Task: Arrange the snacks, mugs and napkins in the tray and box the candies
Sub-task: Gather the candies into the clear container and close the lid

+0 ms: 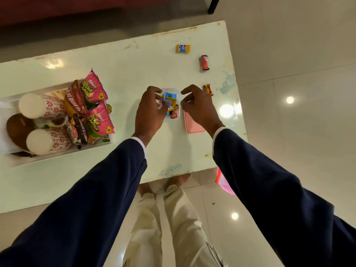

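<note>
A small clear candy box (178,92) stands mid-table with several wrapped candies inside. My left hand (148,110) is at its left side, thumb and fingers pinching a blue candy (170,97) over the box. My right hand (198,106) hovers at the box's right rim, its fingers loosely curled and holding nothing. Under that hand lies the pink lid (192,125). Three loose candies lie beyond: a yellow-blue one (183,48), a red one (204,62) and a red-yellow one (208,90). The white tray (57,153) at the left holds two floral mugs (38,106) and pink snack packs (93,89).
The table's right edge (238,105) runs close past the loose candies, with glossy tiled floor beyond. A brown round object (17,128) sits in the tray's left part. A pink plastic item (225,185) shows on the floor below the table's near corner.
</note>
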